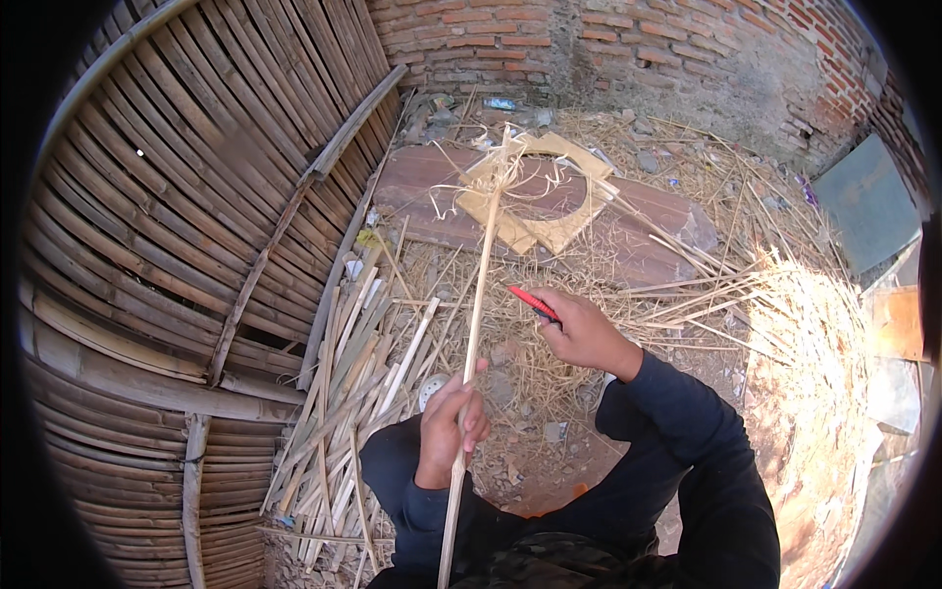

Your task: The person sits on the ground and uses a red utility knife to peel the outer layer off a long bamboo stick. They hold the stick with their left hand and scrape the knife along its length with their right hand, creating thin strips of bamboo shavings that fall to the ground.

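Note:
A long, pale bamboo strip (479,294) runs from near my lap up to the curled shavings at its far end. My left hand (451,424) is closed around its lower part. In my right hand (589,336), to the right of the strip, is a red-and-black utility knife (533,301), pointing left toward the strip and apart from it. Its blade cannot be made out. Thin curled shavings (502,175) cluster around the strip's far end, above a tan board with a round hole (569,236) that lies on a reddish-brown panel (417,201).
Several split bamboo strips (339,368) are piled at the left, beside a bamboo slat wall (196,187). More strips (687,255) and straw-like shavings cover the ground at the right. A brick wall (677,49) stands behind. A grey sheet (868,201) leans at the far right.

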The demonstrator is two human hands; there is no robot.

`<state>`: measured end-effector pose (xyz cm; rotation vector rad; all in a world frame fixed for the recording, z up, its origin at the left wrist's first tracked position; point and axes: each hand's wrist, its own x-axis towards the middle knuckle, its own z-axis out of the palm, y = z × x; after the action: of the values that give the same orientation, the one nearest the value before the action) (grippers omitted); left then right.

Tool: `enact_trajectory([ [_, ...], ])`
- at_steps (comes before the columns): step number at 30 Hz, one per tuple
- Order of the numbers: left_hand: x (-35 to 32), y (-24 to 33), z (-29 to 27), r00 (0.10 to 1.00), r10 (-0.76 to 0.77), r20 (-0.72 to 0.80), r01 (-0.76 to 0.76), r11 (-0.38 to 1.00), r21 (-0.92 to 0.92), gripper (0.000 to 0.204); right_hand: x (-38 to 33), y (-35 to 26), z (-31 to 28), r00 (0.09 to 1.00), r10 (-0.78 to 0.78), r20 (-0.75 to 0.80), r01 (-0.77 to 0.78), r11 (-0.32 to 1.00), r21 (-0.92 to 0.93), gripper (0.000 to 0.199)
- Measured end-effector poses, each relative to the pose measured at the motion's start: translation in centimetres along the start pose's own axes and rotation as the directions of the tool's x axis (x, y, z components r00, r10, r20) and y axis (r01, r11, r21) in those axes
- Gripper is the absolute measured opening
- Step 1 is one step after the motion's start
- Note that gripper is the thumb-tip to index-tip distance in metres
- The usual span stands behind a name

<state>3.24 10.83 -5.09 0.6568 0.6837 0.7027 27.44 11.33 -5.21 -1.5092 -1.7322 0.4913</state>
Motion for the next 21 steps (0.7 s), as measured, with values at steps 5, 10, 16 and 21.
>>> enact_trajectory([
  [5, -0.3, 0.1, 0.5, 1.0, 0.009, 0.012, -0.009, 0.999, 0.038, 0.041, 0.5, -2.1, -0.1, 0.995, -0.03, 0.099, 0.04, 0.995, -0.092, 0.033],
  [10, -0.4, 0.0, 0.5, 0.999, 0.019, 0.026, -0.021, 0.993, 0.112, 0.042, 0.5, -0.4, 1.0, 0.988, -0.126, 0.093, 0.133, 0.988, -0.075, 0.035],
  [16, -0.6, 0.0, 0.3, 0.999, 0.02, 0.029, -0.024, 0.989, 0.146, 0.043, 1.5, -0.7, 0.7, 0.992, -0.089, 0.091, 0.107, 0.97, -0.217, 0.042],
  [21, -0.7, 0.0, 0.5, 1.0, 0.016, 0.024, -0.021, 0.975, 0.22, 0.043, 1.4, -1.0, 1.2, 0.989, -0.126, 0.081, 0.146, 0.933, -0.329, 0.049],
])
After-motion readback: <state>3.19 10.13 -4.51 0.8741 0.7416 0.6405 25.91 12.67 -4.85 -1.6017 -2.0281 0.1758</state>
